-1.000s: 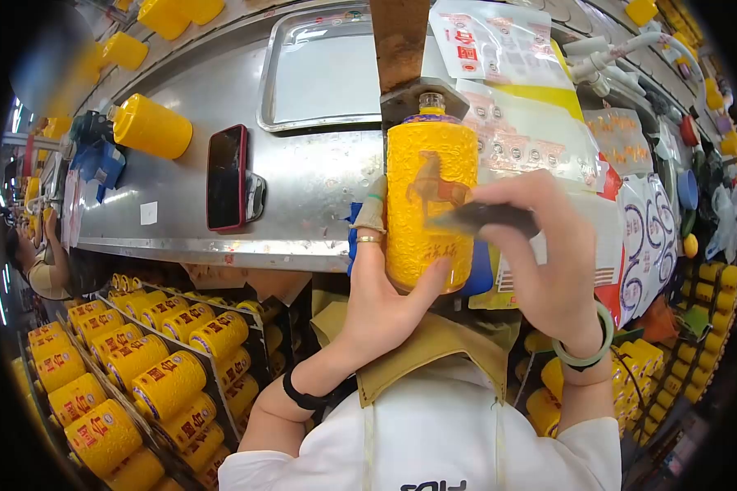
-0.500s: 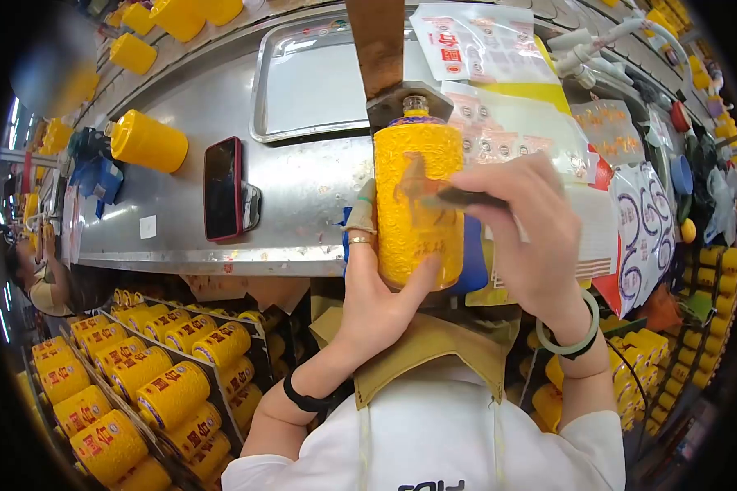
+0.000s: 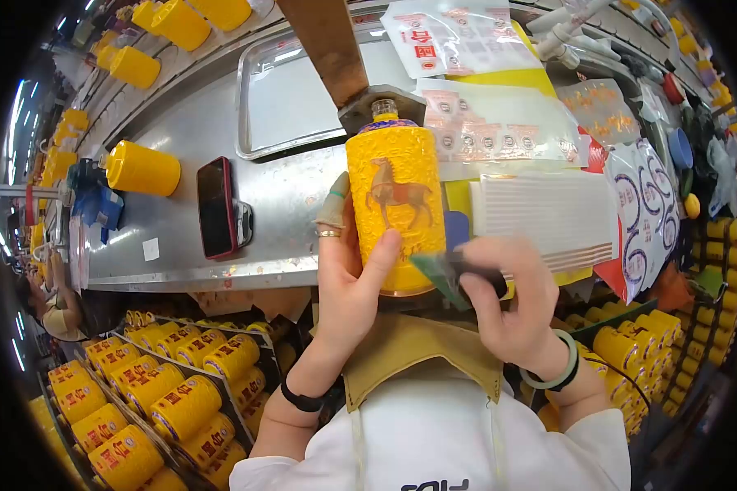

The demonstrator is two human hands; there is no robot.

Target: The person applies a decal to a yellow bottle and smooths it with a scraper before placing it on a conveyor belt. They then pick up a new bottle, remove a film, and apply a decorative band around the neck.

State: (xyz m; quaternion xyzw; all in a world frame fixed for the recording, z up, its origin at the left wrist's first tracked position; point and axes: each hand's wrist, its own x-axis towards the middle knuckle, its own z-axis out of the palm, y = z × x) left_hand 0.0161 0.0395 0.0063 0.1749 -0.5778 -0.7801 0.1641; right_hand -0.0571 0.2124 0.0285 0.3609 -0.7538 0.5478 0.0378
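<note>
A yellow textured bottle [image 3: 397,176] with a brown horse picture rests with its clear neck against a metal bracket [image 3: 407,104] on a wooden bar. My left hand [image 3: 350,278] is wrapped round its lower left side, the thumb across the front below the horse; one finger wears a pale finger cover. To the right of the bottle's base, my right hand [image 3: 512,295] grips a small scraper [image 3: 446,277] with a green, flat end and a dark part. The scraper's tip is near the bottle; whether they touch is unclear.
A phone [image 3: 216,209] and a yellow bottle [image 3: 143,168] lie on the metal table [image 3: 282,196] at left. Beyond is a metal tray [image 3: 244,123]. Sticker sheets [image 3: 499,131] and white strips [image 3: 544,214] lie at right. Crated bottles [image 3: 185,407] stand below. A person [image 3: 61,307] is far left.
My right hand has moved down off the horse picture, and the scraper's green end now shows. The horse looks clearer and darker. The whole view has shifted and tilted slightly.
</note>
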